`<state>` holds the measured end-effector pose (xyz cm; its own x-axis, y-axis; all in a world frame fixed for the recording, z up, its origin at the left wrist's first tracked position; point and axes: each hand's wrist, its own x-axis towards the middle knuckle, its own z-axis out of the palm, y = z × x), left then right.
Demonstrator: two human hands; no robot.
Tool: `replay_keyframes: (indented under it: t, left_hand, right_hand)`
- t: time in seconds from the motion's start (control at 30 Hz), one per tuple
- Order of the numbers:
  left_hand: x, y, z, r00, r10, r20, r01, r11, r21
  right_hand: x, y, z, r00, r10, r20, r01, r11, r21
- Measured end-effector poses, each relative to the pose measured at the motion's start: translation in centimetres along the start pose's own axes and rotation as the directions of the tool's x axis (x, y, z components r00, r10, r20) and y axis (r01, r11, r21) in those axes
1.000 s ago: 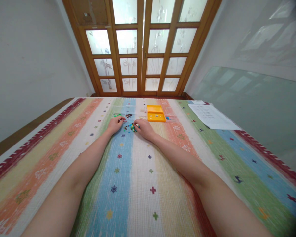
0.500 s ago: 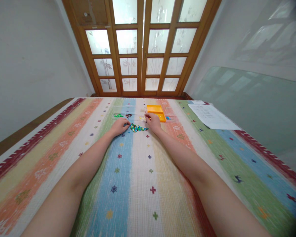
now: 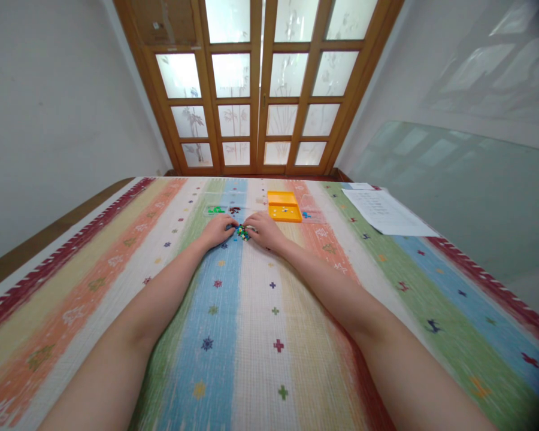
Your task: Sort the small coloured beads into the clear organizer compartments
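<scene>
A small heap of mixed coloured pieces [image 3: 243, 234], green, blue, white and dark red, lies on the striped cloth between my hands. My left hand [image 3: 218, 231] rests at the heap's left edge, fingers curled with thumb and fingertips together; whatever they pinch is too small to make out. From the right, my right hand [image 3: 268, 231] reaches over the heap and hides part of it. Its fingertips are drawn together among the pieces, and I cannot make out what is in them. Behind stand clear trays holding green pieces [image 3: 215, 210] and dark red pieces [image 3: 234, 210].
An open yellow-orange box [image 3: 297, 215] with a few small pale pieces stands behind my right hand. Blue pieces [image 3: 306, 214] lie in a clear tray to its right. Printed paper sheets [image 3: 388, 212] lie at the table's right. Wooden glazed doors [image 3: 260, 108] stand beyond the table.
My right hand has moved left and slightly nearer, from in front of the yellow-orange box to over the heap. My left hand has stayed in place.
</scene>
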<state>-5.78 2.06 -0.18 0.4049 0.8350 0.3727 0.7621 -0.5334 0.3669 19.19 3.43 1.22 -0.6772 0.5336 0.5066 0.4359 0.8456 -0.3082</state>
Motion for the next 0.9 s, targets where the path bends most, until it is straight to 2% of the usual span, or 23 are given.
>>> replay_keyframes:
  t: [0.2,0.4,0.5,0.63,0.7,0.8,0.9]
  left_hand:
    - [0.0,-0.1,0.0,1.0,-0.017,-0.008,0.018,0.999,0.044]
    - [-0.1,0.2,-0.1,1.0,-0.015,-0.01,0.015,0.998,0.066]
    - [-0.1,0.3,-0.2,1.0,-0.012,-0.007,0.012,0.997,0.071]
    - [-0.2,0.3,-0.2,1.0,-0.011,-0.012,0.012,0.997,0.077]
    - [-0.2,0.3,-0.2,1.0,-0.005,-0.021,0.007,0.997,0.082]
    - [-0.2,0.3,-0.2,1.0,0.005,-0.02,-0.004,0.996,0.091]
    - [-0.2,0.5,-0.3,1.0,0.001,-0.009,0.0,0.995,0.095]
  right_hand:
    - [-0.2,-2.5,0.6,0.973,-0.162,0.162,0.177,0.98,-0.088]
    - [-0.3,-2.9,0.9,0.97,-0.176,0.169,0.189,0.98,-0.061]
    - [-0.2,-2.3,1.0,0.974,-0.16,0.158,0.171,0.984,-0.056]
    - [-0.1,0.0,0.3,0.997,-0.037,0.069,0.04,0.999,-0.035]
    - [-0.1,1.1,-0.3,0.999,-0.012,0.03,0.013,0.999,-0.03]
    - [-0.3,1.4,-0.8,0.998,-0.052,0.041,0.053,0.998,-0.028]
    - [-0.4,0.4,-0.7,0.984,-0.135,0.115,0.138,0.99,-0.019]
